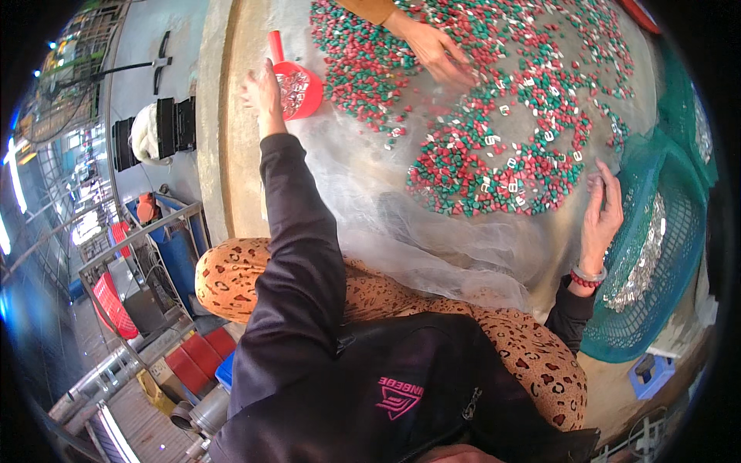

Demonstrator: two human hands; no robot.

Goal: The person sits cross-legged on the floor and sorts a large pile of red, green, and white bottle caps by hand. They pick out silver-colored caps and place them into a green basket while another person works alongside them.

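My left hand (265, 94) is open beside a red plastic dipper (312, 94), fingers apart at its left side; whether they touch it I cannot tell. Small shiny metal pieces (292, 91) lie inside the dipper, whose handle points away from me. My right hand (604, 207) is open with fingers stretched out, between a spread of small red and green chips (494, 174) and a green mesh basket (678, 255). Small silvery parts (512, 187) are scattered among the chips. More silvery metal pieces (644, 258) sit in the basket.
Across from me, another person's hand (436, 52) reaches into the chips. Sheer whitish netting (417, 231) spreads under the chips and over my lap. A raised edge (220, 116) borders the surface at left. A blue plastic crate (652, 376) stands at lower right.
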